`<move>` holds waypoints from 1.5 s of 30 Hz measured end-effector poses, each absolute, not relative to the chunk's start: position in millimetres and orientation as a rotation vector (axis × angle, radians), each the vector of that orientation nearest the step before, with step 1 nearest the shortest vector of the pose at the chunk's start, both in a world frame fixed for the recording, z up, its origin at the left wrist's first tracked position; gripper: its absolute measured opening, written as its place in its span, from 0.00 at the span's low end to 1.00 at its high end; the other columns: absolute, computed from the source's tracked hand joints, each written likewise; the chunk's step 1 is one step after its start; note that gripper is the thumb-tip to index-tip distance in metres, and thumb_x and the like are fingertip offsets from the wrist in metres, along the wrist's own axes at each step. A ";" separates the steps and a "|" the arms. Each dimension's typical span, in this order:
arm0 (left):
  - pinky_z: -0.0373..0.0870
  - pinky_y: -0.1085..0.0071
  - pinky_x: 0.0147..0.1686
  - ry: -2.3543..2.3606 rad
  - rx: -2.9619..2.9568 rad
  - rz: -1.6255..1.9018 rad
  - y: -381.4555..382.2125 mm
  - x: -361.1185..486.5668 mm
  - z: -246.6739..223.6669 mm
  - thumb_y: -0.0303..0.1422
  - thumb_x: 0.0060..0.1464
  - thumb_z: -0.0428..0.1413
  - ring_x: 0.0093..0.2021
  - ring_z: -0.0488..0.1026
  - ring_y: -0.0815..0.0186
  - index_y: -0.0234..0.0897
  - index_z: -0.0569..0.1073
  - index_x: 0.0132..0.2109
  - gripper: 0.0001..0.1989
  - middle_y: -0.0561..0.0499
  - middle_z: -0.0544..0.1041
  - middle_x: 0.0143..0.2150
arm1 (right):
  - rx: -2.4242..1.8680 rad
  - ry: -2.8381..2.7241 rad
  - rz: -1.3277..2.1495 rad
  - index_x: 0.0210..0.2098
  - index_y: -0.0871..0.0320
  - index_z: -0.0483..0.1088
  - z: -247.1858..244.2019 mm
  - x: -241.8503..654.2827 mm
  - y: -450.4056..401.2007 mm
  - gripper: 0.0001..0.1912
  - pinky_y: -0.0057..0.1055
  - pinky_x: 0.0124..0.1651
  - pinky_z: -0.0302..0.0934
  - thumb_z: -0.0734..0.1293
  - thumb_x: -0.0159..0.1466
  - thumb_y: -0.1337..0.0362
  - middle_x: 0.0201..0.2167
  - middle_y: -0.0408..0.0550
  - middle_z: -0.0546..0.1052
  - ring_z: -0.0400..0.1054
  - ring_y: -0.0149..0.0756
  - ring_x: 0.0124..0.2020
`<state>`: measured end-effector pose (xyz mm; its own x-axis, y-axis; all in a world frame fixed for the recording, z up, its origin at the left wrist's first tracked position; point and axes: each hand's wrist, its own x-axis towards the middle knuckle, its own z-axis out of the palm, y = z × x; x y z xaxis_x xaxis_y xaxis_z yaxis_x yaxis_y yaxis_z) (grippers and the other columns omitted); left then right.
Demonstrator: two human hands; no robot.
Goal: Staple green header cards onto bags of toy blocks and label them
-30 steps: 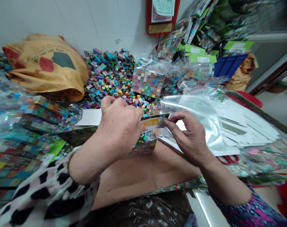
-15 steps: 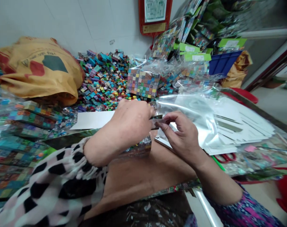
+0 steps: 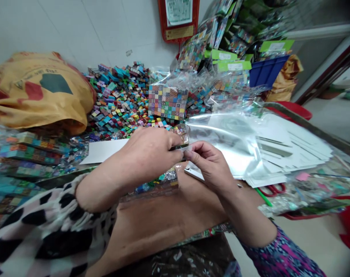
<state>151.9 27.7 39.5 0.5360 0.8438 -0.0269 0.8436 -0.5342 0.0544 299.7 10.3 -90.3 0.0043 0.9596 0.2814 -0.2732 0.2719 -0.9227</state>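
Note:
Near the middle of the head view, my left hand [image 3: 151, 148] is closed around what looks like a roll of clear tape [image 3: 182, 132], its round see-through edge showing past my fingers. A dark narrow edge sticks out beside it. My right hand [image 3: 211, 163] pinches a thin clear strip between thumb and forefinger, right against the left fingertips. Below my left wrist lies a clear-wrapped block of small patterned cubes [image 3: 163, 182], partly hidden by the arm. It rests on a brown board [image 3: 175, 215]. Behind my left hand lies a white card strip [image 3: 104, 151].
Loose coloured cubes [image 3: 114, 100] are heaped against the wall, with a wrapped cube block [image 3: 167, 100] before them. A yellow sack [image 3: 42, 92] and packed blocks [image 3: 30, 154] stand left. White cards [image 3: 293, 146], clear film [image 3: 229, 134], red scissors [image 3: 274, 189] and a blue bin [image 3: 267, 71] are right.
The view has shifted, so most things appear a little further left. My right fingertips have come closer to my left ones, and less of the clear strip shows between them.

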 end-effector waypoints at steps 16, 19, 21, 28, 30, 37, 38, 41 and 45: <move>0.59 0.65 0.33 1.326 2.990 0.059 27.2 160.8 35.8 0.31 0.57 0.50 0.26 0.68 0.64 0.39 0.71 0.22 0.15 0.52 0.71 0.20 | -0.632 -0.603 1.402 0.31 0.53 0.66 -99.3 259.1 -3.4 0.19 0.29 0.27 0.61 0.76 0.52 0.50 0.23 0.38 0.70 0.62 0.30 0.24; 0.63 0.62 0.39 1.317 3.060 0.102 25.6 158.9 31.0 0.31 0.59 0.49 0.29 0.71 0.61 0.39 0.71 0.24 0.16 0.51 0.73 0.22 | -0.625 -0.580 1.405 0.31 0.52 0.65 -100.2 253.5 -4.4 0.19 0.26 0.23 0.54 0.75 0.54 0.50 0.21 0.36 0.65 0.55 0.28 0.21; 0.63 0.62 0.41 1.336 3.052 0.121 24.5 157.6 29.4 0.32 0.59 0.49 0.28 0.70 0.62 0.39 0.71 0.24 0.16 0.51 0.72 0.21 | -0.623 -0.571 1.414 0.32 0.52 0.64 -101.3 251.0 -5.2 0.18 0.26 0.21 0.50 0.74 0.56 0.50 0.21 0.35 0.62 0.51 0.27 0.19; 0.58 0.66 0.31 1.360 3.008 0.147 23.8 155.6 29.9 0.35 0.58 0.51 0.25 0.67 0.64 0.40 0.70 0.23 0.16 0.53 0.69 0.18 | -0.584 -0.558 1.370 0.42 0.48 0.60 -101.7 249.1 -8.1 0.19 0.25 0.21 0.50 0.73 0.59 0.55 0.24 0.34 0.63 0.52 0.27 0.20; 0.56 0.66 0.30 1.345 3.017 0.157 24.0 155.9 29.3 0.35 0.57 0.51 0.24 0.67 0.65 0.40 0.70 0.22 0.16 0.54 0.68 0.18 | -0.588 -0.598 1.317 0.45 0.47 0.59 -102.0 249.1 -9.5 0.19 0.25 0.23 0.54 0.71 0.61 0.58 0.26 0.34 0.64 0.54 0.27 0.21; 0.53 0.66 0.29 1.347 3.027 0.187 25.2 157.1 26.3 0.36 0.57 0.49 0.23 0.67 0.65 0.40 0.68 0.21 0.17 0.53 0.68 0.17 | -0.914 -1.016 0.515 0.47 0.46 0.67 -111.3 252.1 -24.5 0.11 0.38 0.52 0.63 0.65 0.67 0.66 0.45 0.44 0.67 0.66 0.35 0.47; 0.53 0.66 0.29 1.353 3.011 0.187 24.8 157.3 26.5 0.36 0.57 0.49 0.23 0.66 0.66 0.40 0.67 0.21 0.17 0.53 0.68 0.17 | -0.937 -1.066 0.448 0.48 0.46 0.68 -112.3 252.9 -26.7 0.11 0.39 0.53 0.63 0.65 0.67 0.67 0.46 0.45 0.67 0.65 0.36 0.49; 0.53 0.68 0.26 1.455 2.873 0.228 21.9 158.9 28.5 0.36 0.54 0.51 0.22 0.65 0.66 0.41 0.69 0.24 0.11 0.55 0.69 0.18 | -0.944 -1.125 0.443 0.50 0.48 0.68 -113.1 254.5 -30.9 0.12 0.40 0.52 0.63 0.64 0.68 0.67 0.45 0.46 0.69 0.66 0.37 0.49; 0.55 0.71 0.24 1.537 2.707 0.310 17.3 162.1 31.8 0.36 0.50 0.54 0.23 0.68 0.66 0.41 0.71 0.34 0.05 0.55 0.75 0.23 | -0.975 -1.151 0.446 0.50 0.51 0.69 -111.6 255.3 -32.7 0.10 0.43 0.53 0.62 0.64 0.69 0.66 0.45 0.47 0.72 0.67 0.39 0.49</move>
<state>162.1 17.3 31.8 0.4977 0.8515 0.1648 0.8489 -0.5172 0.1087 255.3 -32.7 -111.6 0.3831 0.7378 0.5557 0.1708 0.5347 -0.8276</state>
